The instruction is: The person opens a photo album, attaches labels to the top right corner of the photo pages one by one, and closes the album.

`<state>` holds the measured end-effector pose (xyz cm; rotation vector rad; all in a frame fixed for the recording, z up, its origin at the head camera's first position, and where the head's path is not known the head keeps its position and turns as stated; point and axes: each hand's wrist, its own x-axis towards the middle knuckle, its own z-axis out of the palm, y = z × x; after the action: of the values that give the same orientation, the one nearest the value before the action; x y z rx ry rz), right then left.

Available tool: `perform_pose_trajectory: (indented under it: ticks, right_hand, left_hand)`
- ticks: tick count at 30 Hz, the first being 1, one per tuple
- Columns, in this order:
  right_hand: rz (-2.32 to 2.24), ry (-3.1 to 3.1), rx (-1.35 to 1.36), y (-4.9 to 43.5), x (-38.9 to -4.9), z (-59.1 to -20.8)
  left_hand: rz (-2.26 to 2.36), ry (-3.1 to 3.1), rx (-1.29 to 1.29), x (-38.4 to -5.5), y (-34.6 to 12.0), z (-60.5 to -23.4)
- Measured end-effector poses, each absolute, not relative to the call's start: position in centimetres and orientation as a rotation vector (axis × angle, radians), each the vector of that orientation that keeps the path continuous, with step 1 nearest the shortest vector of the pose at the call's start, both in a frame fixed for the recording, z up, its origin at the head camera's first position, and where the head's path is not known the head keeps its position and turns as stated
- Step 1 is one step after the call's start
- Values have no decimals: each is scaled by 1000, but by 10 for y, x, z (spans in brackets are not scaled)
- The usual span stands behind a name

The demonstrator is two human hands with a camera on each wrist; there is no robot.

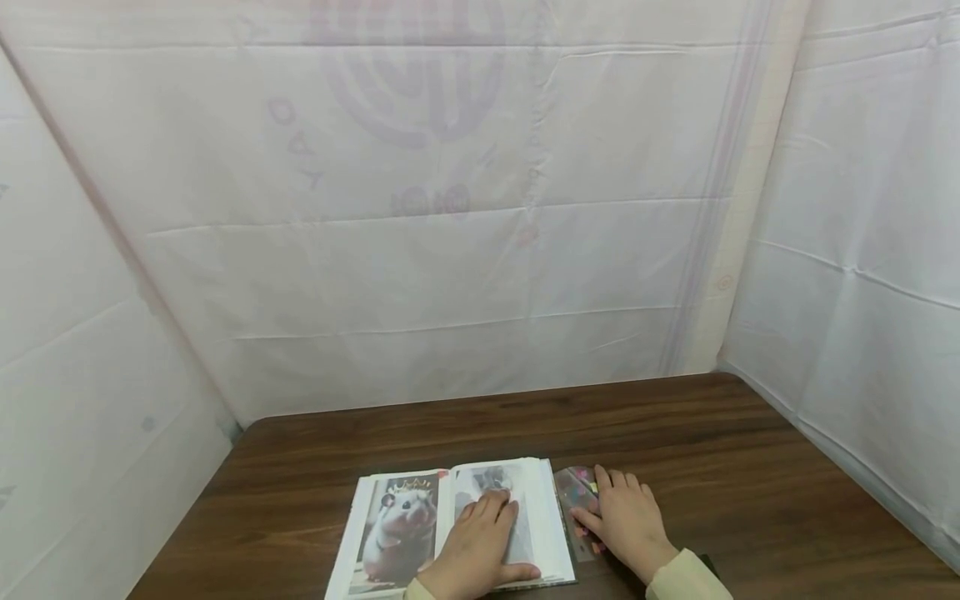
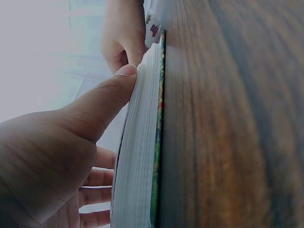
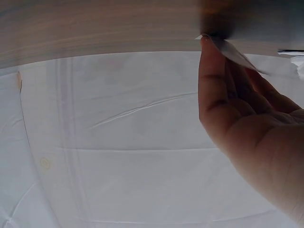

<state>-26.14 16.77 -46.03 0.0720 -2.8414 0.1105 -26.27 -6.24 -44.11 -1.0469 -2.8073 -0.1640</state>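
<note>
Book: an open hardcover lies on the wooden table, a crowned hamster picture on its left page.
Left hand: fingers straight, pressing the right page flat, clamped on nothing.
Sticker sheet: the clear sheet sits just beside the book's right edge (its coloured patches look like stickers).
Right hand: thumb and fingers appear together on the sheet, pinching it.
Page risk: thick pages could spring up if the left hand's pressure eases; a sideways push could crease the paper.
Sheet risk: so thin and slick a piece could slip from the pinch, or catch under the cover if drawn leftward too low.
</note>
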Motion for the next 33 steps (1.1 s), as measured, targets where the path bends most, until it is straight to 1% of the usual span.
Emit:
perform_pose_trajectory:
  ticks: [33]
  right_hand:
    - [23,-2781,162,171,-260,-459]
  left_hand:
    - [-163,-2809,-1041,-264,-62,-441]
